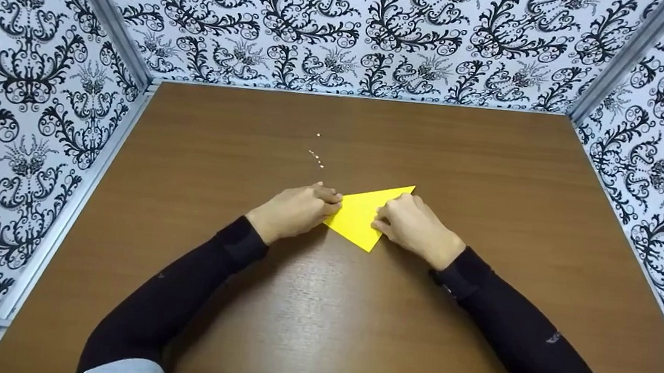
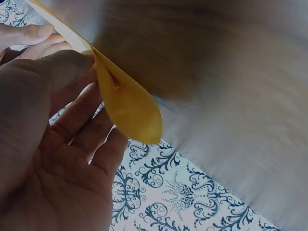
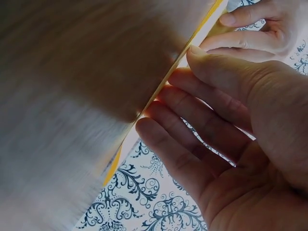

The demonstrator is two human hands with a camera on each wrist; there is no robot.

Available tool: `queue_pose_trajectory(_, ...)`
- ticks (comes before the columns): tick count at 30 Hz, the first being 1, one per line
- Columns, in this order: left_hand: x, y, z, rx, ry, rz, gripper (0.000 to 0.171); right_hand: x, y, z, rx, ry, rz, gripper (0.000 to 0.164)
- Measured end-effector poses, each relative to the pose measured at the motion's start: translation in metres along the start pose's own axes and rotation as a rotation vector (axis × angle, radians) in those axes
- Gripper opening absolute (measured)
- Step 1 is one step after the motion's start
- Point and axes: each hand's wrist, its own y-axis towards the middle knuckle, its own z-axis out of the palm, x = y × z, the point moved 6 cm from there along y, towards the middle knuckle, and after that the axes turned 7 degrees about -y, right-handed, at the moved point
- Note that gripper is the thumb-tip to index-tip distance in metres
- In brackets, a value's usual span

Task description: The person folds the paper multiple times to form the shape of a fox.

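Note:
A folded sheet of yellow paper lies at the middle of the wooden table, kite-shaped from above. At its left corner my left hand pinches it; in the left wrist view the thumb presses the paper, whose end bulges into a rounded loop, with the other fingers spread below. My right hand holds the paper's right side with bent fingers. Seen from the right wrist, the paper is almost edge-on, the right thumb and fingertips right along its edge.
Several tiny white bits lie on the table beyond the left hand. Black-and-white patterned walls enclose the back and sides, with grey metal strips at the corners.

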Motion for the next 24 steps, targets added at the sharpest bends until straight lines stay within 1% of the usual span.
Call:
queue_pose_trajectory(3, 0.002, -0.006, -0.001, -0.014, 0.005, -0.017, 0.024, -0.001, 0.0, 0.0, -0.009, 0.003, 0.002, 0.041)
queue_pose_trajectory(7, 0.004, -0.017, -0.002, -0.045, 0.025, -0.028, 0.01, 0.0, -0.001, 0.0, -0.016, 0.004, 0.0, 0.046)
queue_pose_trajectory(8, 0.005, -0.02, -0.003, -0.053, 0.022, -0.036, 0.009, 0.0, -0.001, 0.0, -0.018, 0.003, -0.002, 0.046)
queue_pose_trajectory(11, 0.007, -0.029, -0.005, -0.067, 0.014, -0.06, 0.012, 0.001, -0.001, 0.0, -0.024, 0.004, -0.006, 0.046)
queue_pose_trajectory(14, 0.01, -0.038, -0.008, -0.063, -0.003, -0.1, 0.015, 0.001, -0.001, 0.0, -0.032, 0.004, -0.008, 0.046)
queue_pose_trajectory(18, 0.016, -0.049, -0.01, -0.062, -0.003, -0.139, 0.015, 0.001, -0.001, -0.001, -0.036, 0.005, -0.006, 0.044)
queue_pose_trajectory(24, 0.026, -0.066, -0.017, -0.109, -0.028, -0.196, 0.018, 0.0, -0.001, -0.003, -0.032, 0.01, 0.014, 0.046)
